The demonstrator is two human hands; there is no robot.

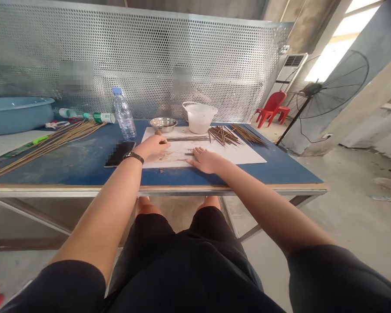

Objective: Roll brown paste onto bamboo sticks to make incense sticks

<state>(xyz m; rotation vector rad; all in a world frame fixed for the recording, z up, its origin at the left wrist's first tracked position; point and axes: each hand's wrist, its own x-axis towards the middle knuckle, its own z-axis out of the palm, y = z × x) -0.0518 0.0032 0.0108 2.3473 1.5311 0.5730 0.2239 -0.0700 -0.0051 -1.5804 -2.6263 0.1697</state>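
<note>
Taking twelve o'clock as straight away from the person, I saw a thin brown-coated stick (188,154) on the white board (249,157), its long axis running roughly nine to three. The right hand (206,160) was nearer: it lay flat, palm down, fingers extended, with the stick's thicker brown part at its fingertips, toward ten o'clock. The stick's bare length pointed to nine, toward the left hand (152,145), and lay at about four o'clock from it. That left hand was curled, thumb and fingers close together, though I could not tell whether it gripped anything. A row of dark sticks (189,139) ran parallel just beyond, at eleven from the right hand, while a loose heap of brown sticks (226,137) spread at one. Farther off stood a steel bowl (163,125), at one from the left hand, and a white bucket (200,118) at twelve from the right. A phone (120,154) lay at eight from the left hand, with a water bottle (125,116) at ten. Nothing stood between the two hands except the stick itself and brown smudges.
</note>
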